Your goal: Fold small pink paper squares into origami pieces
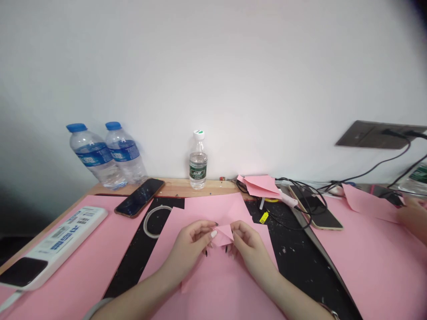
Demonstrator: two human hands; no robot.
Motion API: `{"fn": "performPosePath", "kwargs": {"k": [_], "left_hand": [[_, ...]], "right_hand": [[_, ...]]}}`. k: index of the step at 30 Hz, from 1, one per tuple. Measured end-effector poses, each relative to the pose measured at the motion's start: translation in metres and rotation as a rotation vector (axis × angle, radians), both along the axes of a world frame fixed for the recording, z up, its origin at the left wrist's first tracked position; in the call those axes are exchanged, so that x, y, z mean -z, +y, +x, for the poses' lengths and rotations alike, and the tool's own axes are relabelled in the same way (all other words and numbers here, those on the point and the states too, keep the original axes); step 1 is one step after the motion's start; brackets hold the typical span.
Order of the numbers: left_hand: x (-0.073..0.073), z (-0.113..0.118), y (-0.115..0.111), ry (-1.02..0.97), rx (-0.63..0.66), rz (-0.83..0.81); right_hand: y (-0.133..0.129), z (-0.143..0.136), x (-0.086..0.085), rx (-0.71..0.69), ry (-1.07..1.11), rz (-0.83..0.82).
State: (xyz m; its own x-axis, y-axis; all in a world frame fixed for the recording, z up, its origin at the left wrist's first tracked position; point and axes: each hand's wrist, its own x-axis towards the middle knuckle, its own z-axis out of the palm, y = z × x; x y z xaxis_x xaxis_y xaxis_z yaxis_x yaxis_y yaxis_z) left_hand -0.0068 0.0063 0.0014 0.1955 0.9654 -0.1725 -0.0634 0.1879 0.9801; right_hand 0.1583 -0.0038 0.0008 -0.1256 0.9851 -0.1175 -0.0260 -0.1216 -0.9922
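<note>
A small folded piece of pink paper (223, 235) is held up between both hands, over large pink sheets (213, 278) on a black mat. My left hand (197, 240) pinches its left side, thumb on the near face. On the right edge, the fingers of my right hand (246, 240) are closed in a pinch. The paper comes to a point near the right fingertips. Some fingertips are partly hidden behind it.
A white power bank-like device (56, 249), a dark phone (140, 197) and a tape ring (156, 221) lie to the left. Bottles (198, 162) stand along the wall. Cables, another phone (316, 208) and a co-worker's hand (413, 218) holding pink paper are at right.
</note>
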Motion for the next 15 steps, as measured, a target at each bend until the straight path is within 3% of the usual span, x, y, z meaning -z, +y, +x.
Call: {"fn": "performPosePath", "kwargs": {"k": [12,15], "left_hand": [[0.0007,0.0021,0.0006,-0.152,0.014,-0.11],[-0.0011,0.0031,-0.002,-0.132,0.03,-0.1]], "right_hand": [[0.0005,-0.0014,-0.0013,-0.076,0.079,-0.032],[0.0019,-0.0014,0.0013,-0.036,0.065,-0.02]]}}
